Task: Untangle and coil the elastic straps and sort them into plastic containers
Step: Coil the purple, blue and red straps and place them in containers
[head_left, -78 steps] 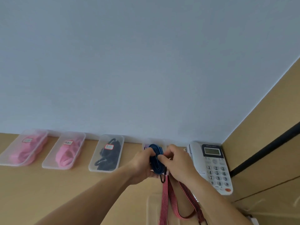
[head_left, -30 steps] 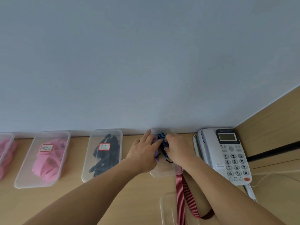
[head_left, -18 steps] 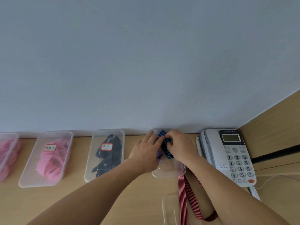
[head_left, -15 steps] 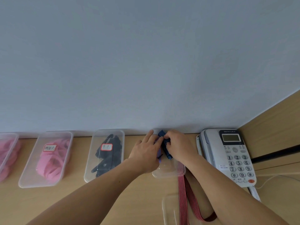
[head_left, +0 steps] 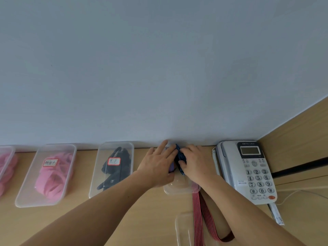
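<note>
A coiled blue striped strap lies inside a clear plastic container at the back of the wooden desk, against the wall. My left hand rests flat on the container's left side, fingers spread and touching the coil. My right hand presses down on the coil from the right, fingertips on it. A red striped strap runs from under my right wrist toward the near edge, over another clear container.
To the left stand a container of black straps, a container of pink straps and part of another pink one. A white desk phone sits at the right by a wooden side panel.
Both hands carried the blue coil from above the desk down into the container by the wall. In the last half second they hardly moved.
</note>
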The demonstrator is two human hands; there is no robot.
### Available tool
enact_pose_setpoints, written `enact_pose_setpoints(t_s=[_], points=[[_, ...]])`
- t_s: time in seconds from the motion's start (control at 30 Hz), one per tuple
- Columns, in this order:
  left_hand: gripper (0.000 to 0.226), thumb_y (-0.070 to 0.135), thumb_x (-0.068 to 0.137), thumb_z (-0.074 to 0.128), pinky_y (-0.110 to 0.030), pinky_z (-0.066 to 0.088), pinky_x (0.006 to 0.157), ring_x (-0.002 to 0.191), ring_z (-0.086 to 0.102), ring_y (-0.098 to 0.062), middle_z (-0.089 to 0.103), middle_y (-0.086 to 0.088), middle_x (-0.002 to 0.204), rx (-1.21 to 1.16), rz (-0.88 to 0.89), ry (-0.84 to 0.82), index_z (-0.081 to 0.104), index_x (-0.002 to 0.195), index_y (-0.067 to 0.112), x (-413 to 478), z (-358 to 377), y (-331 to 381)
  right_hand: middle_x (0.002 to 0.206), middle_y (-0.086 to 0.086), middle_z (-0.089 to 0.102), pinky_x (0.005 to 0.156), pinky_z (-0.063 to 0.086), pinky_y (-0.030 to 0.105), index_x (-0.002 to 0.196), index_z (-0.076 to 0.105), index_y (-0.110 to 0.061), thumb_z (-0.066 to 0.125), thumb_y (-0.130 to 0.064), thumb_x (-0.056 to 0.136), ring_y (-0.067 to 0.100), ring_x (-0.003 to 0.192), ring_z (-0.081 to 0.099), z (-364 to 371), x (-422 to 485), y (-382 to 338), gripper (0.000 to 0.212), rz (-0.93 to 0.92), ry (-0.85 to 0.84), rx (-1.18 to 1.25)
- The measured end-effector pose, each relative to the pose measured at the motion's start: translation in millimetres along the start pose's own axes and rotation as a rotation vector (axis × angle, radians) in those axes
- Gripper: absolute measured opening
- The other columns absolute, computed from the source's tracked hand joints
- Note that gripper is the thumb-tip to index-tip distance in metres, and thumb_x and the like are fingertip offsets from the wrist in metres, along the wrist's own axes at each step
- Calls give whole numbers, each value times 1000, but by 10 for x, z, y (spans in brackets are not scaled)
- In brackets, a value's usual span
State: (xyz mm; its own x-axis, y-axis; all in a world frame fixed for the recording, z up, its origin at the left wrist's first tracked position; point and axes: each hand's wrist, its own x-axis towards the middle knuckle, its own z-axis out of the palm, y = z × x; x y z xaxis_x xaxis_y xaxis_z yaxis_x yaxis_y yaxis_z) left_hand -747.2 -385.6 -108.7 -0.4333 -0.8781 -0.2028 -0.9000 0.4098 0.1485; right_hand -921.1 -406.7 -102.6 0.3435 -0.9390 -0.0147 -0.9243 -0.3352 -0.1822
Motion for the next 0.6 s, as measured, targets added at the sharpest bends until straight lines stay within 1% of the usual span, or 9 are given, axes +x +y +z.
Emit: enact_pose_setpoints(t_s=[0.07,0.13,0.2,0.3,0.33,0.4,0.47,0.5,0.6], points=[[86,53,87,46,-44,14,120,152,-8,-23,4,6,165,-15,-12,7,4,157,25,8,-5,13,111,-2,61,79,52,35,116,65,-22,66,-34,83,22,97,56,1,-11,9,36,3,5,-20],[85,51,87,47,-44,14,120,152,-7,-23,6,6,165,-18,-15,14,5,156,27,11,7,18,113,-2,60,77,52,32,116,65,-23,66,-34,81,21,95,55,-8,-35,21,37,-3,22,-46],[79,50,89,44,-45,15,120,151,-12,-24,5,5,165,-4,-6,1,9,156,26,11,25,20,116,-1,58,74,52,32,116,64,-23,69,-34,79,21,94,56,-18,-70,43,39,-13,50,-58],[75,49,91,40,-45,17,119,151,-16,-24,2,5,166,-22,-17,-15,10,156,26,10,34,29,121,2,56,72,55,33,119,62,-19,74,-32,76,22,95,57,-6,-120,63,47,-17,84,-57],[75,49,92,40,-46,18,119,151,-17,-23,2,6,166,-30,-21,-16,9,156,26,10,33,35,120,1,56,71,55,33,117,62,-18,75,-30,75,22,95,57,0,-129,67,46,-27,101,-53],[75,49,92,41,-46,18,119,151,-17,-22,1,8,166,-47,-33,-21,9,156,27,1,19,48,110,-2,61,72,54,34,108,67,-19,76,-29,75,21,91,55,14,-142,75,37,-75,120,-52],[74,49,92,41,-46,17,120,151,-17,-21,0,8,166,-57,-42,-23,9,156,28,-13,0,55,101,-4,67,74,53,35,105,70,-18,74,-30,77,21,88,55,5,-156,84,30,-108,109,-68],[74,48,93,41,-45,16,120,151,-16,-21,0,8,166,-54,-45,-24,9,156,27,-17,-6,62,101,-4,68,76,52,36,107,70,-18,70,-30,80,22,89,55,-10,-165,92,30,-111,89,-76],[76,47,93,44,-44,14,121,151,-14,-22,-1,5,166,-45,-60,-43,9,157,24,-37,-30,98,116,-5,65,86,47,36,121,63,-20,59,-31,88,22,101,51,-73,-202,90,35,-112,5,-86]])
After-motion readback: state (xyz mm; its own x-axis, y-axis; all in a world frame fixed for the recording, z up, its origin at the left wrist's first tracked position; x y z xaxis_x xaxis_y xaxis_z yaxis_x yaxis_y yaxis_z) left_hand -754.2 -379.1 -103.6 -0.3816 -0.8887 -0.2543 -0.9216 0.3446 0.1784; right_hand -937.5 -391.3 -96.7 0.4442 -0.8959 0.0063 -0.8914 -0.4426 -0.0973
